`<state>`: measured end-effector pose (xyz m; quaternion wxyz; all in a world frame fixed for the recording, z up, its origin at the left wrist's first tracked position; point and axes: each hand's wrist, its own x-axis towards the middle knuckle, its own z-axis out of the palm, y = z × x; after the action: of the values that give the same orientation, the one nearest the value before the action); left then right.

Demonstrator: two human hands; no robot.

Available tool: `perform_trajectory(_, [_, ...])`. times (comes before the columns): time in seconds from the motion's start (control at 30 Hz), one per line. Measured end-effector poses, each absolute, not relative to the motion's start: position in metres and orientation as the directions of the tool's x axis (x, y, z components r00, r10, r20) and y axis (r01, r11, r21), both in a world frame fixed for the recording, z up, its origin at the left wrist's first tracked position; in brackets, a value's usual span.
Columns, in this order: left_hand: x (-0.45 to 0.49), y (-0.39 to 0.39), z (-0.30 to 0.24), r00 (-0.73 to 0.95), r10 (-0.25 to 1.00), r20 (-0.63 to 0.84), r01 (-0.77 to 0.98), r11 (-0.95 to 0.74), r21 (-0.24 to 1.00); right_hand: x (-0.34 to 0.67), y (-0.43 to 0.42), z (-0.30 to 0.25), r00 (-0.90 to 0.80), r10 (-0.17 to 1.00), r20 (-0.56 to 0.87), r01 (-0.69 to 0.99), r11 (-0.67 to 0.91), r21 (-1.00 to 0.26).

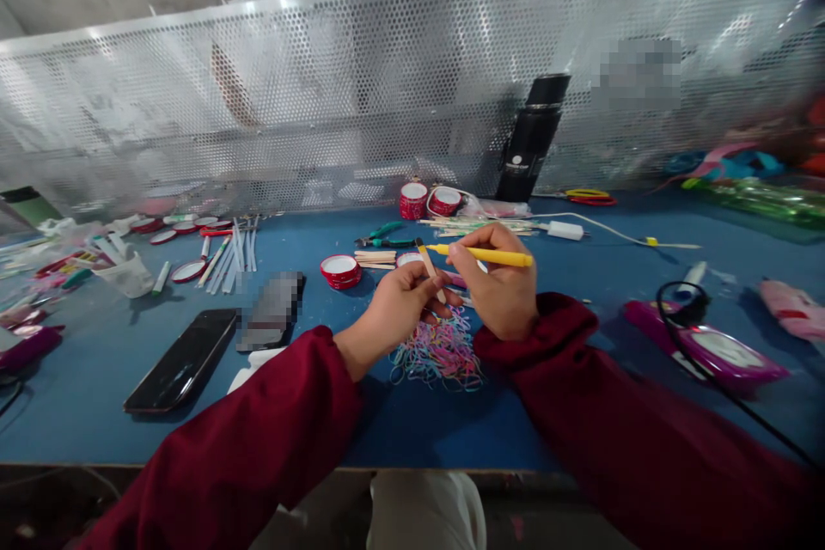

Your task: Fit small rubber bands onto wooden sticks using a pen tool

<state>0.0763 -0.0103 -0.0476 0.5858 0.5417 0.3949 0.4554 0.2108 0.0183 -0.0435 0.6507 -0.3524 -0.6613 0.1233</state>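
- Beside the coloured bands (442, 354): wooden stick (428, 261), dark-topped, pinched in left hand (400, 299).
- Just right of it: yellow marker (493, 256), gripped in right hand (508, 292); whether its tip touches the stick is unclear.

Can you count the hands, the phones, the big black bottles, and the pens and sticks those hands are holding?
Hands: 2, left hand and right hand
Phones: 2, nearer phone and farther phone
Black bottle: 1
Held pen: 1
Held stick: 1
Total: 7
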Motion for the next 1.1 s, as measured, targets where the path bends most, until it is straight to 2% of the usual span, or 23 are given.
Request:
perform_trajectory(0.57, [0.076, -0.0107, -0.0459, 0.274, 0.961, 0.037, -0.101, -0.009, 0.995, 0.2107, 0.0174, -0.043, 0.078, 0.634, 0.769, 0.322, 0.714, -0.621])
perform_trajectory(0.8, [0.0757, -0.0098, -0.0472, 0.274, 0.961, 0.045, -0.095, -0.019, 0.995, 0.2105, 0.0173, -0.0442, 0.062, 0.647, 0.76, 0.274, 0.721, -0.636])
perform_trajectory(0.97, [0.0753, -0.0083, -0.0484, 0.271, 0.961, 0.048, -0.094, -0.023, 0.995, 0.2118, 0.0193, -0.0449, 0.091, 0.609, 0.788, 0.321, 0.731, -0.602])
perform_trajectory(1.1, [0.0749, -0.0085, -0.0485, 0.26, 0.964, 0.06, -0.092, -0.037, 0.995, 0.2131, 0.0229, -0.0466, 0.08, 0.604, 0.793, 0.247, 0.758, -0.603])
